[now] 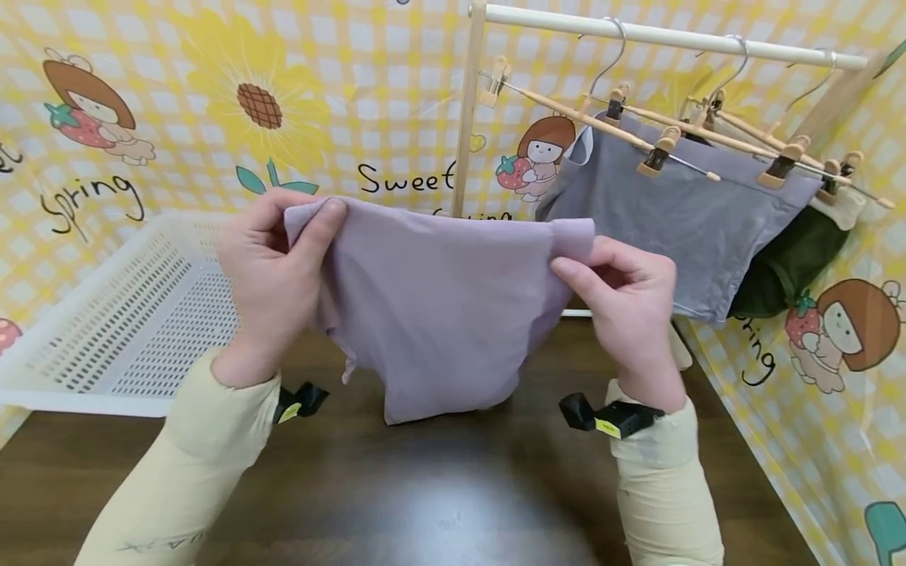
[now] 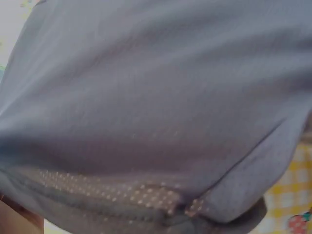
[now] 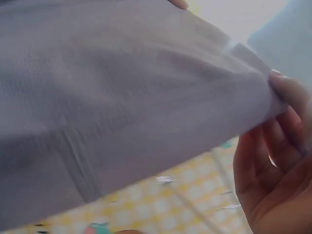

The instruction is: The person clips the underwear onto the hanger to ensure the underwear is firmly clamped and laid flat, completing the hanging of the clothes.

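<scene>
A thin lavender garment (image 1: 439, 306) is held up and spread between my two hands, its lower part hanging loose above the table. My left hand (image 1: 272, 275) pinches the upper left corner, thumb in front. At the upper right corner my right hand (image 1: 630, 299) pinches the edge between thumb and fingers. The left wrist view is mostly filled by the garment (image 2: 161, 97), with a dotted strip (image 2: 151, 195) low in it. In the right wrist view, fingers of the right hand (image 3: 278, 175) grip the garment's banded edge (image 3: 195, 126).
To the left stands a white perforated basket (image 1: 85, 401). A rack (image 1: 672, 35) at the back right carries several clip hangers, with grey shorts (image 1: 658, 212) and a dark green garment (image 1: 786, 259) clipped on. The dark wooden table (image 1: 439, 503) lies below.
</scene>
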